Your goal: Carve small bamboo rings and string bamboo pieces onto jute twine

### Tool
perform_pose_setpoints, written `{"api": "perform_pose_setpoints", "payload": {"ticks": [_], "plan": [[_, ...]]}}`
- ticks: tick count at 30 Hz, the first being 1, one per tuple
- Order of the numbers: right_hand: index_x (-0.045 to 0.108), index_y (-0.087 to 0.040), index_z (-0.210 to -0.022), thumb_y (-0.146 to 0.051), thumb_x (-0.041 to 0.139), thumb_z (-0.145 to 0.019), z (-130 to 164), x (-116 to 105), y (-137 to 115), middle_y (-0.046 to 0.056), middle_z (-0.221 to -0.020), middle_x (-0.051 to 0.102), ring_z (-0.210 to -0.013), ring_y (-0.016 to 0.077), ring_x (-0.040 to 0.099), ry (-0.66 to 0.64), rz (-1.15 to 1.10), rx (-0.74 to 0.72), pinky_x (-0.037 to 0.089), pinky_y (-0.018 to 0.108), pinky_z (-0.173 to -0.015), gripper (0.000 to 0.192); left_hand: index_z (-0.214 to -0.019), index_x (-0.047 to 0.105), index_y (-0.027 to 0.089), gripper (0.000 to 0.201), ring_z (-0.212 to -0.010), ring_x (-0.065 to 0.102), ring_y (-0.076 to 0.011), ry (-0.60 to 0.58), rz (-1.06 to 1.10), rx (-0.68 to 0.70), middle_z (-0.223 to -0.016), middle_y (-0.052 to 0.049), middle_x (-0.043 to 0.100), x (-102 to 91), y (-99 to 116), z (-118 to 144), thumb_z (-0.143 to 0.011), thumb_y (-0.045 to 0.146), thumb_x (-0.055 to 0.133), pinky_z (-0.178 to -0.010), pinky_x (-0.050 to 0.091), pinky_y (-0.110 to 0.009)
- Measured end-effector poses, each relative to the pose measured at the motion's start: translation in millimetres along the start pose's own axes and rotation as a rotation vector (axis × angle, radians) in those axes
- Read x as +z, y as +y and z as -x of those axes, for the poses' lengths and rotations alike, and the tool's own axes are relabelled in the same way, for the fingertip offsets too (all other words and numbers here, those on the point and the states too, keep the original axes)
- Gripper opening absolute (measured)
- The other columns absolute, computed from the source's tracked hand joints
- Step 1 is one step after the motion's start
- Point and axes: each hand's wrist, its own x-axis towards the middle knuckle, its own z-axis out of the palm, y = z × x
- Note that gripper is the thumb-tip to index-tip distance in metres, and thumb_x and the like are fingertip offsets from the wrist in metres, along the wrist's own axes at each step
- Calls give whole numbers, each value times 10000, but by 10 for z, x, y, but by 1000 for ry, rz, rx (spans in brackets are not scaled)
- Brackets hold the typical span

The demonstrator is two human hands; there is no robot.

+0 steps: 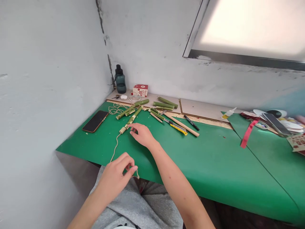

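— Left hand (116, 175)?
— Hovering near the front edge of the green surface (214, 165), fingers closed, pinching the near end of a pale string (116, 144). Tail of the string dangling just below the fingertips, partly hidden behind them.

— And the right hand (143, 135)?
— Lying on the surface, fingers loosely spread and half open, fingertips touching or nearly touching the near end of a green bamboo stick (131, 120). Hard telling whether actually pressing it down. Not gripping anything.

— String going where?
— Running from the left hand up and far to the pale cut end of that stick. Knot or wrap there too small to make out. More string coiling at far left (116, 108), beside another bamboo length (132, 108).

— Around them?
— Dark phone (95, 121) lying flat at left. Yellow utility knife (177, 127), wooden rod (184, 126) and black marker (191, 122) lying right of the sticks. More green pieces (165, 103) resting on the far board. Dark bottle (120, 79) and a red-and-white box (140, 90) standing against the wall.

— Far right?
— Blurring and cut off by the frame: red strip (247, 133), second phone (277, 124), glue bottle (228, 113), the rest unreadable. Grey clothing covering the lap, hiding whatever sits beneath the surface edge.
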Motion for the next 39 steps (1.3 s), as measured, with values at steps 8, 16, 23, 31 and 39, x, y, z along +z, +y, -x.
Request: {"api": "perform_pose_setpoints", "payload": {"ticks": [8, 16, 23, 31, 39], "plan": [[739, -222, -1231, -438, 652, -950, -16, -78, -12, 85, -1129, 780, -991, 199, 709, -108, -673, 28, 538, 324, -830, 364, -849, 595, 225, 194, -770, 582, -152, 482, 123, 170, -847, 5, 615, -335, 31, -681, -1008, 326, 642, -739, 485, -287], [762, -217, -1163, -553, 769, -871, -6, -275, -6, 78, -1062, 799, -834, 138, 663, -268, -965, 114, 396, 223, -601, 446, -893, 625, 214, 200, -769, 606, -162, 649, 107, 63, -866, -5, 647, -540, -297, -1012, -966, 395, 669, -703, 486, -284], [769, -174, -1000, -422, 858, -759, -33, -22, -57, 23, -856, 735, -773, 130, 639, -338, -840, 149, 496, 264, -711, 357, -898, 659, 229, 214, -819, 667, -197, 461, 110, -67, -901, -20, 710, -173, -589, -710, -981, 423, 626, -741, 505, -319], [718, -183, -894, -328, 781, -717, -84, 74, 82, 4, -756, 692, -721, 145, 628, -130, -674, 178, 523, 306, -738, 238, -981, 644, 227, 222, -861, 685, -206, 509, 70, -89, -965, -32, 721, -292, -784, -994, -980, 446, 608, -754, 523, -322], [642, -227, -837, -257, 631, -781, -94, 126, 90, -10, -769, 652, -680, 148, 545, 184, -376, 222, 442, 299, -692, 64, -1116, 654, 225, 182, -984, 674, -235, 394, -30, -35, -1161, -60, 706, -257, -955, -1318, -962, 315, 618, -860, 531, -382]]}}
